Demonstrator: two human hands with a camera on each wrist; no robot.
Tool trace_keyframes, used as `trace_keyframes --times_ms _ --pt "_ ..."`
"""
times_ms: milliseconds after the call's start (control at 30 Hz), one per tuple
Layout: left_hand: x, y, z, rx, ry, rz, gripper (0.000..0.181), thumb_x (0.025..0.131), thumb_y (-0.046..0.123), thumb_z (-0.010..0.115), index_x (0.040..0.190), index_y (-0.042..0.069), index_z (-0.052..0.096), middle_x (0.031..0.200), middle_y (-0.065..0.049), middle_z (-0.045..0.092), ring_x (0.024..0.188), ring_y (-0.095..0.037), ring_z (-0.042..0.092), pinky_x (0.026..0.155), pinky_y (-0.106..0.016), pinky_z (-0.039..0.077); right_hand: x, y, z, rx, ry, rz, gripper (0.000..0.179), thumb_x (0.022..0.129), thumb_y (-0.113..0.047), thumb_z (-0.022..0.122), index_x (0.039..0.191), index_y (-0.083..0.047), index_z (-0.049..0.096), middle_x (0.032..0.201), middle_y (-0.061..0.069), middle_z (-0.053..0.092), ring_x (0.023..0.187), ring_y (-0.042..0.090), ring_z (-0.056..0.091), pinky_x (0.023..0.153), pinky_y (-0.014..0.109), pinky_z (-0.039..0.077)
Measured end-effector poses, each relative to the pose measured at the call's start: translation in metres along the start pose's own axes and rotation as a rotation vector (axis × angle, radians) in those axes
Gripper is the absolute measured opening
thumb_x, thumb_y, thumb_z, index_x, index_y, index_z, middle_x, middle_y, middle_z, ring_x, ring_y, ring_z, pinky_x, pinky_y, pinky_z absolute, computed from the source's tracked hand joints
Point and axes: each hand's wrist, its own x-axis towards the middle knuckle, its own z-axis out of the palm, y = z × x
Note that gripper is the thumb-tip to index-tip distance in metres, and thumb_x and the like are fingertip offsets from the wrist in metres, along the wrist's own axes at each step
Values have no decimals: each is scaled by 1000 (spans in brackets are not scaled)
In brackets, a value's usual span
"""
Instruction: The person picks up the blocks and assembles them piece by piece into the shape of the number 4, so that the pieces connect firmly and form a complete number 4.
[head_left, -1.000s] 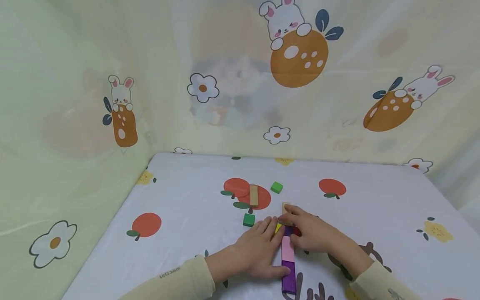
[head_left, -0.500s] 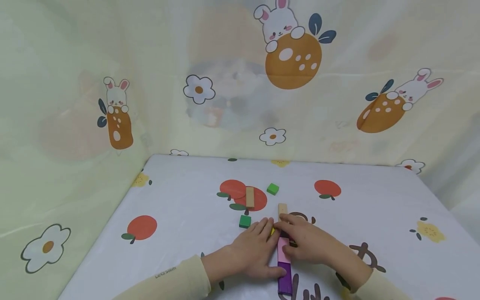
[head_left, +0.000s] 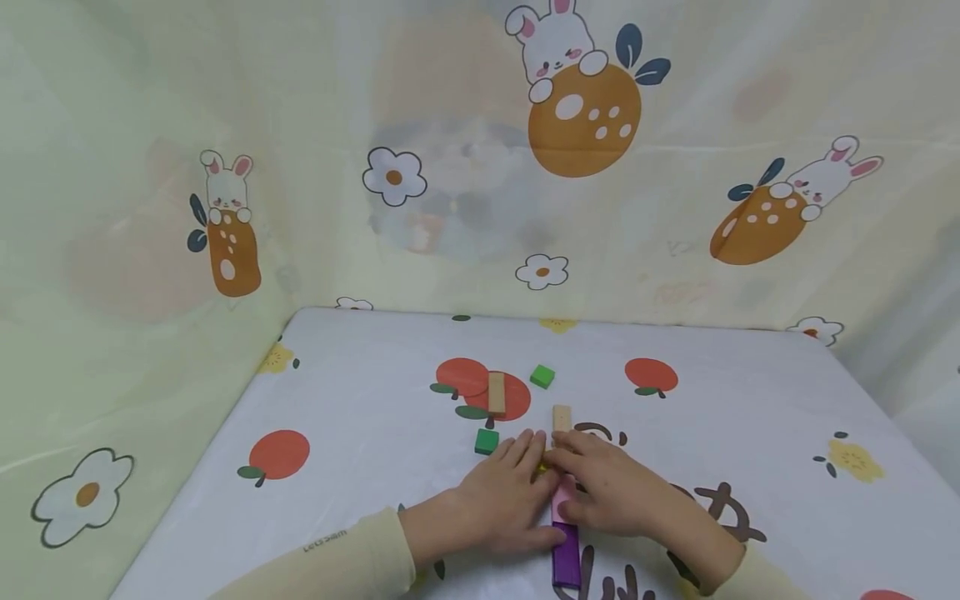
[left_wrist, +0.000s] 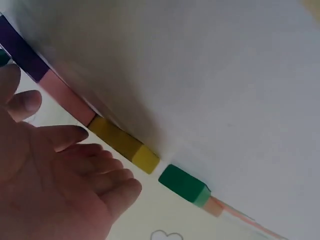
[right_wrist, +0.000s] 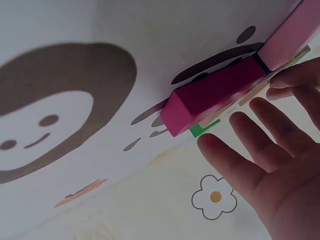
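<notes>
In the head view a row of blocks runs away from the person. Nearest is a purple block (head_left: 566, 567), then a pink block (head_left: 562, 504), with a wooden block (head_left: 562, 417) at the far end. My left hand (head_left: 498, 508) lies with fingers extended along the row's left side, its thumb on the purple block. A yellow block (left_wrist: 125, 142) lies by its fingertips. My right hand (head_left: 618, 483) rests over the row's middle, thumb at the pink block. A magenta block (right_wrist: 215, 97) sticks out beside its fingers in the right wrist view. The hands hide the row's middle.
A green block (head_left: 487, 442) lies left of the row. Farther back are a loose wooden block (head_left: 497, 394) and a lighter green block (head_left: 542, 377). A printed cloth (head_left: 360, 375) covers the table, with a patterned curtain (head_left: 450, 83) behind it.
My right hand has shifted slightly toward the person and now covers the dark purple and red blocks seen earlier. My left hand stays along the row. The head view has shifted slightly.
</notes>
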Motion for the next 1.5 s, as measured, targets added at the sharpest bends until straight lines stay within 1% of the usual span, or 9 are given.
trace_keyframes --times_ms 267,467,700,800,933,1233,1367,1433,1500 --pt "-8 -6 -4 8 23 15 76 102 70 32 163 25 32 172 -15 22 159 -35 23 127 -46 27 -3 -3 1 -36 52 -72 68 83 -38 82 143 -10 62 151 17 54 139 41 52 110 63 44" --pt "-18 -15 -2 16 33 -1 71 102 65 44 162 28 33 172 -12 23 158 -34 26 127 -45 27 -3 -4 2 -52 52 -85 78 81 -48 83 148 -16 58 154 18 51 140 42 50 110 64 43" --pt "-31 -31 0 -86 1 -65 75 101 60 53 164 26 31 172 -12 23 158 -35 24 127 -47 28 -5 -5 5 -48 47 -86 81 80 -50 84 149 -18 56 156 16 50 142 45 48 112 66 41" --pt "-34 -38 1 -136 -21 -111 77 100 60 53 164 23 30 173 -11 21 159 -34 23 127 -47 27 -6 -6 7 -27 0 -74 79 80 -52 84 147 -19 57 158 14 48 145 46 44 113 67 39" --pt "-32 -48 2 -179 -31 -152 80 100 59 54 165 20 28 173 -11 19 159 -34 22 127 -47 27 -7 -8 9 -13 -70 -50 80 81 -55 82 148 -20 57 162 8 45 151 43 37 115 67 36" --pt "-25 -65 8 -199 -32 -193 83 100 56 58 165 14 27 173 -11 21 159 -32 25 126 -47 29 -13 -11 12 -33 -40 -111 69 84 -48 80 144 -20 60 158 9 51 148 44 41 115 63 39" --pt "-22 -67 8 -181 -20 -189 80 100 53 59 163 12 32 170 -10 31 156 -29 31 124 -46 33 -14 -11 13 -42 -51 -102 65 85 -48 79 142 -22 62 158 9 51 149 43 40 116 63 38" --pt "-19 -68 7 -158 -7 -185 76 100 51 60 161 12 37 167 -8 38 153 -27 38 122 -44 37 -13 -11 12 -41 -56 -95 64 85 -47 79 142 -22 62 158 8 51 149 43 40 116 63 38" --pt "-16 -68 7 -127 16 -176 70 100 48 64 156 12 45 159 -5 49 145 -24 49 117 -42 44 -13 -11 12 -37 -65 -84 63 85 -47 79 141 -23 63 158 7 51 149 43 40 117 63 38"
